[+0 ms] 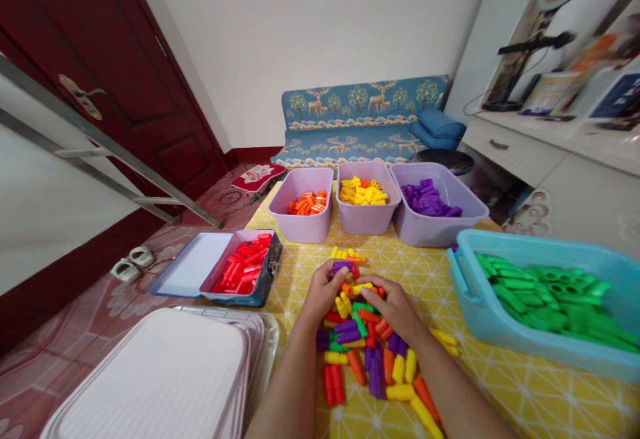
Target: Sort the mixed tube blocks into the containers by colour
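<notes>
A mixed pile (371, 334) of short coloured pieces (red, orange, yellow, green and purple, all jumbled) lies on the tabletop (295, 266), which wears a yellow cloth patterned with white lines. Both bare hands are over the far part of the pile, close together. The left hand (323, 287) comes in from the pile's left side; its grip is closed, thumb against fingers, on a purple piece (343, 266). The right hand (395, 306) reaches across from the right of the pile, its grip nearly closed, with thumb and forefinger at a yellow piece (363, 288) – whether pinched or only touched, I cannot tell.

Beyond the pile stand three lilac bins in a row: the left bin (303, 229) with orange pieces (307, 204), the middle bin (364, 221) with yellow pieces (365, 194) and a little orange among them, and the right bin (435, 232) with purple pieces (430, 199). To the right of the pile sits a teal tub (545, 349), larger than the bins, holding green pieces (550, 299). To the pile's left is a hinged box (270, 282) full of red pieces (243, 267) – its lid (190, 262) laid open on the side away from the pile. Nearer than that box, also left of the pile, are stacked pale lids (155, 372). Far behind the pile, a blue sofa (357, 136) with a deer pattern stands against the wall (320, 32).
</notes>
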A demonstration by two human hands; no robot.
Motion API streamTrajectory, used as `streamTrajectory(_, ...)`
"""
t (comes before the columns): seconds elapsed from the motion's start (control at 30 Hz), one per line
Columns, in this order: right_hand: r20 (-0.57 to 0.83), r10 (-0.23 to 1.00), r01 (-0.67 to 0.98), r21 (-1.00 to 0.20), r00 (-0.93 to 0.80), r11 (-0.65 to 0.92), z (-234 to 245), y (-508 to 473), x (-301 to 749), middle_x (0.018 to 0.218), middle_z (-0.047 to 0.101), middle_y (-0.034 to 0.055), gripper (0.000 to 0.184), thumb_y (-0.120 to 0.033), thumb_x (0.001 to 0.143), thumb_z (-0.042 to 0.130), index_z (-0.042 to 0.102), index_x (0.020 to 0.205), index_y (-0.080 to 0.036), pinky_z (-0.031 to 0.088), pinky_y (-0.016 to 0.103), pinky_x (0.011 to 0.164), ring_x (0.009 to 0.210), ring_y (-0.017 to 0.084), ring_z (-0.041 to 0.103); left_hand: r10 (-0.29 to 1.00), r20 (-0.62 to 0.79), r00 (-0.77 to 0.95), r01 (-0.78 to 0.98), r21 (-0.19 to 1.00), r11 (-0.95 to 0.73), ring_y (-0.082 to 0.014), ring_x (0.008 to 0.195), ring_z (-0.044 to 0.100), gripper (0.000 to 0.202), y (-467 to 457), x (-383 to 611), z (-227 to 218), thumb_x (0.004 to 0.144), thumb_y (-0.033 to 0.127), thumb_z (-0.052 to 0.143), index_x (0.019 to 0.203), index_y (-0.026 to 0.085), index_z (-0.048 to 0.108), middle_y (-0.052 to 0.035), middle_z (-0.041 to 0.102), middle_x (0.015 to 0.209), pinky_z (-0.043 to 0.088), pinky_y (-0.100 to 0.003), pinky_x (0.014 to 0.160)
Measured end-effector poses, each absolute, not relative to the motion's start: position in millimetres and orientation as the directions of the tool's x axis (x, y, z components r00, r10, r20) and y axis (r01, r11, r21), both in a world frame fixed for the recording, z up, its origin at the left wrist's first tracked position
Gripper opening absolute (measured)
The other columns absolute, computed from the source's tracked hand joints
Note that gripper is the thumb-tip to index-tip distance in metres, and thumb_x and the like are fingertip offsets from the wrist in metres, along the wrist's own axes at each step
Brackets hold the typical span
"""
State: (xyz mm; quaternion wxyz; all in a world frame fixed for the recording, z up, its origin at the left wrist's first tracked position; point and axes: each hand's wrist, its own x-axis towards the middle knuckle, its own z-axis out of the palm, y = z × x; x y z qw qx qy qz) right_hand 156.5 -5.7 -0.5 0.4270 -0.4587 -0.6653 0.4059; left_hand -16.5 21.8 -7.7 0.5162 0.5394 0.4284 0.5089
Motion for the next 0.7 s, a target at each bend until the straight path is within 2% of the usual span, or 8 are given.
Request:
streamTrajectory(0.1,0.263,0.947,0.271,-0.913,-0.183,0.306,-5,-5,155,0.110,0.067,0.0064,0.024,-0.029,0.081,0.060,0.067,0.102,-0.022,0.045,0.037,0.095,0.106,0.023,0.060,0.985,0.113,0.131,-0.095,0.990,-0.101,-0.0155,0.077,0.062,0.030,20,-15,-2,0.078,0.040,0.066,0.091,0.013,0.068,-0.0045,0.069,0.084,0.047,-0.025,0.074)
streamTrajectory(0.2,0.274,0.950,0.245,-0.921,-0.151,0.305,-9,-4,153,0.121,0.063,0.0058,0.044,-0.027,0.080,0.062,0.056,0.123,-0.025,0.045,0.039,0.097,0.111,0.022,0.058,0.964,0.109,0.244,-0.140,0.987,-0.076,-0.0177,0.081,0.064,0.030,17,-14,1,0.078,0.040,0.066,0.092,0.013,0.070,-0.0062,0.072,0.087,0.048,-0.027,0.079)
streamTrajectory(0.27,0.275,0.950,0.248,-0.920,-0.145,0.304,-11,-4,153,0.125,0.061,0.0056,0.052,-0.027,0.079,0.064,0.051,0.130,-0.026,0.044,0.040,0.099,0.114,0.022,0.057,0.941,0.101,0.324,-0.141,0.988,-0.057,-0.0189,0.083,0.065,0.031,16,-13,0,0.077,0.039,0.067,0.094,0.013,0.071,-0.0070,0.072,0.090,0.048,-0.028,0.081)
streamTrajectory(0.33,0.274,0.952,0.270,-0.914,-0.137,0.302,-12,-4,153,0.123,0.063,0.0057,0.050,-0.027,0.078,0.064,0.054,0.128,-0.026,0.045,0.041,0.098,0.112,0.023,0.059,0.929,0.091,0.358,-0.114,0.992,-0.053,-0.0186,0.081,0.065,0.031,15,-13,-2,0.076,0.038,0.069,0.093,0.013,0.072,-0.0068,0.073,0.089,0.048,-0.027,0.079)
streamTrajectory(0.47,0.292,0.952,0.305,-0.902,-0.093,0.307,-11,-2,154,0.110,0.070,0.0051,0.031,-0.026,0.078,0.063,0.067,0.109,-0.025,0.049,0.040,0.092,0.103,0.024,0.063,0.923,0.081,0.375,-0.060,0.996,-0.064,-0.0175,0.073,0.064,0.032,15,-12,-2,0.077,0.041,0.067,0.089,0.012,0.073,-0.0059,0.072,0.081,0.049,-0.027,0.073)
streamTrajectory(0.7,0.307,0.951,0.266,-0.914,-0.044,0.308,-13,-3,153,0.108,0.070,0.0050,0.025,-0.030,0.082,0.060,0.068,0.105,-0.025,0.051,0.039,0.090,0.101,0.022,0.064,0.916,0.151,0.372,-0.027,0.988,-0.152,-0.0200,0.084,0.065,0.034,10,-9,9,0.083,0.042,0.059,0.096,0.015,0.074,-0.0056,0.073,0.087,0.049,-0.028,0.080)
